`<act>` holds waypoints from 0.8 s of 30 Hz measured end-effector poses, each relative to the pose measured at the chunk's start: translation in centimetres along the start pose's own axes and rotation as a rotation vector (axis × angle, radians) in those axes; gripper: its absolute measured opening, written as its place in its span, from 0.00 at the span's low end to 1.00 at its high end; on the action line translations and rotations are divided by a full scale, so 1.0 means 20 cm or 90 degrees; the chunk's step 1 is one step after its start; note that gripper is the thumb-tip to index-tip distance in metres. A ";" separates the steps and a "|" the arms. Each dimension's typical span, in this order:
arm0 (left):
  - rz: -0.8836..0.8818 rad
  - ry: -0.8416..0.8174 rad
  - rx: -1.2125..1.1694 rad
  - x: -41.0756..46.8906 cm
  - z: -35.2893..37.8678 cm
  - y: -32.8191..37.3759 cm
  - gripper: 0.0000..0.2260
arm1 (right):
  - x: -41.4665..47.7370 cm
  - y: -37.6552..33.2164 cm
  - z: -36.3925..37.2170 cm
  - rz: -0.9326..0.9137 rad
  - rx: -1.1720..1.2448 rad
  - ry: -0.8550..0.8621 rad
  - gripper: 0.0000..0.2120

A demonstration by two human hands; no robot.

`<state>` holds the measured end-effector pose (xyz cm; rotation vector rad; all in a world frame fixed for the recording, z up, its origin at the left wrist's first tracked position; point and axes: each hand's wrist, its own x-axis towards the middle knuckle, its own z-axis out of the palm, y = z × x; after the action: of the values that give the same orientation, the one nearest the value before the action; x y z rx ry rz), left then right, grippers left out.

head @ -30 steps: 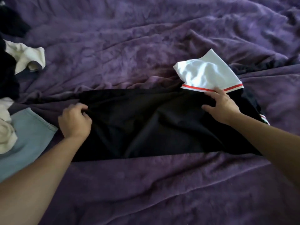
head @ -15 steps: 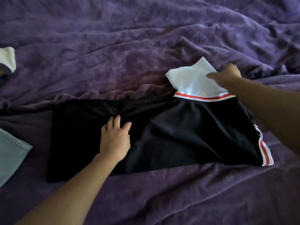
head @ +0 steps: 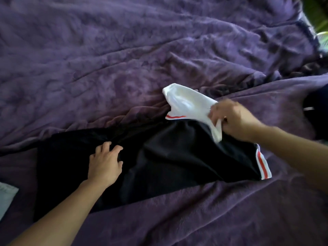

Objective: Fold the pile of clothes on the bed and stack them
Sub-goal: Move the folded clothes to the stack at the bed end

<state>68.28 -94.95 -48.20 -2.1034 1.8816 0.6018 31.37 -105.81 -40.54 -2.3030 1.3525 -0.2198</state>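
A black shirt (head: pixel 168 157) lies spread across the purple bed cover, folded into a long band. Its white sleeve (head: pixel 188 102) with a red stripe sticks up at the far edge. A second red-and-white cuff (head: pixel 262 164) shows at the right end. My left hand (head: pixel 104 164) rests flat on the black cloth left of centre, fingers spread. My right hand (head: pixel 234 119) grips the near edge of the white sleeve and holds it pulled over the black body.
The rumpled purple bed cover (head: pixel 124 59) fills the view. A corner of pale blue cloth (head: pixel 7 194) lies at the left edge. A dark item (head: pixel 317 110) sits at the right edge. Green foliage (head: pixel 319 13) shows at the top right corner.
My right hand took hold of the white sleeve and drew it toward me over the black shirt. My left hand moved from the shirt's left end to its middle. The view shifted right.
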 end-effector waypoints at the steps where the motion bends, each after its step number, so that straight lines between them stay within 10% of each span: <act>1: -0.010 0.000 -0.002 -0.01 -0.02 0.02 0.22 | -0.09 0.02 0.03 0.010 -0.041 -0.064 0.16; 4: -0.003 0.060 -0.048 -0.03 -0.08 0.12 0.19 | -0.23 0.10 0.08 0.112 -0.091 -0.128 0.19; 10: 0.192 0.143 -0.113 -0.06 -0.09 0.43 0.20 | 0.18 0.04 0.03 0.324 0.004 0.182 0.12; 14: 0.208 0.022 -0.153 -0.02 -0.04 0.54 0.30 | 0.46 0.12 0.07 0.613 0.209 0.013 0.24; 18: 0.195 0.012 -0.215 0.02 -0.04 0.54 0.36 | 0.53 0.15 0.09 0.577 0.266 -0.246 0.23; 24: 0.234 0.088 -0.394 0.02 -0.09 0.62 0.29 | 0.51 0.22 0.04 0.614 0.681 -0.336 0.23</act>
<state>56.32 -97.77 -45.85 -2.1784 2.4225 1.2912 33.44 -116.21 -44.11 -0.6544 1.3810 0.0092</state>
